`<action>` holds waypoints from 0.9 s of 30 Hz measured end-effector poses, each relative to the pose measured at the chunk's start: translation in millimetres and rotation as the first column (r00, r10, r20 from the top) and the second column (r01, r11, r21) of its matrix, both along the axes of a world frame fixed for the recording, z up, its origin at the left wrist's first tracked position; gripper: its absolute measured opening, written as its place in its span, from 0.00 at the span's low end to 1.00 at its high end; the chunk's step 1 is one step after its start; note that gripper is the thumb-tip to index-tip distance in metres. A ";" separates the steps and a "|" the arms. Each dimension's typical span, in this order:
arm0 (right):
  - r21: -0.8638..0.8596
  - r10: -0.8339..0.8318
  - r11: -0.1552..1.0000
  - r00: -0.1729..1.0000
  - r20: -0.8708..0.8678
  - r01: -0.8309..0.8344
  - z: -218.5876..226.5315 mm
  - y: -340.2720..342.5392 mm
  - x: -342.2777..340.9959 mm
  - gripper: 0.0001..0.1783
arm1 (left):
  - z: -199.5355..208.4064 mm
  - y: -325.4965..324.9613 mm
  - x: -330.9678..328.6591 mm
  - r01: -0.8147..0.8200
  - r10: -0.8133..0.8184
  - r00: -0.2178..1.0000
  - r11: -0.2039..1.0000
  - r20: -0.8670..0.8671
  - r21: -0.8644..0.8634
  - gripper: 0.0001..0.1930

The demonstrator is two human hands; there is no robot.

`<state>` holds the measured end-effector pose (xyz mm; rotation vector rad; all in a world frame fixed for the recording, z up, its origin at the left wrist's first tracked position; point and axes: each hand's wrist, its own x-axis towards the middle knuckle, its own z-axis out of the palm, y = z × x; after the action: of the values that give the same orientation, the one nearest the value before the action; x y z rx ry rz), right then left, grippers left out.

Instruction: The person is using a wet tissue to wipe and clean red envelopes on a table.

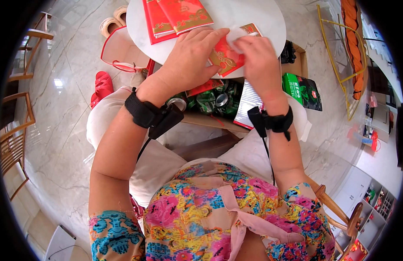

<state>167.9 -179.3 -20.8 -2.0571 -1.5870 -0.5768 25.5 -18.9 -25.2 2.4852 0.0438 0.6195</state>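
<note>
My left hand [190, 54] lies across a red packet with a gold flower pattern [229, 56], fingers stretched out and thumb at its near edge. The packet rests on the round white table [142, 19]. A crumpled white tissue or cloth [237, 39] is pinched in my right hand [258, 56], against the packet's upper part. Part of the packet is hidden under both hands. Beyond my left hand, more red and gold packets [184, 15] lie overlapping on the table. Each wrist wears a black strap with a small black device.
Below the table edge stands a cardboard box [197, 118] with green cans [205, 102] and a printed sheet [249, 104]. A green and black package [302, 91] is at its right. A red-trimmed bag [123, 48] and red slippers [102, 87] are at left, a yellow metal frame [336, 52] at right.
</note>
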 end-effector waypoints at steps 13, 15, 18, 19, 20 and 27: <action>-0.048 -0.189 0.981 0.980 -0.056 0.187 8.3 -19.3 17.3 0.14 | 4.0 -1.1 -2.8 -0.164 0.166 0.986 0.981 -0.006 0.108 0.38; -0.044 -0.169 0.985 0.985 -0.032 0.168 8.7 -19.4 14.8 0.14 | 4.4 -1.4 -2.1 -0.142 0.143 0.990 0.985 -0.008 0.093 0.36; -0.027 -0.088 0.996 0.996 -0.032 0.087 10.6 -13.5 0.7 0.14 | 7.4 -4.5 -1.6 -0.135 0.137 0.990 0.989 -0.043 0.053 0.35; -0.011 -0.027 1.000 0.998 -0.055 0.026 10.9 -10.2 -6.0 0.14 | 8.0 -5.9 -1.0 -0.149 0.151 0.985 0.988 -0.077 0.027 0.35; -0.011 -0.027 1.000 0.998 -0.056 0.027 11.1 -7.5 -11.9 0.14 | 7.7 -6.8 0.7 -0.149 0.151 0.985 0.988 -0.078 0.027 0.35; -0.015 0.139 0.990 0.984 -0.111 -0.141 11.0 -6.1 -11.5 0.14 | 14.9 -8.4 8.9 -0.227 0.225 0.959 0.974 -0.174 0.012 0.29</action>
<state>156.4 -185.4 -9.8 -1.9391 -1.6637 -0.3899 34.4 -27.3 -10.2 2.5400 0.4017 0.4899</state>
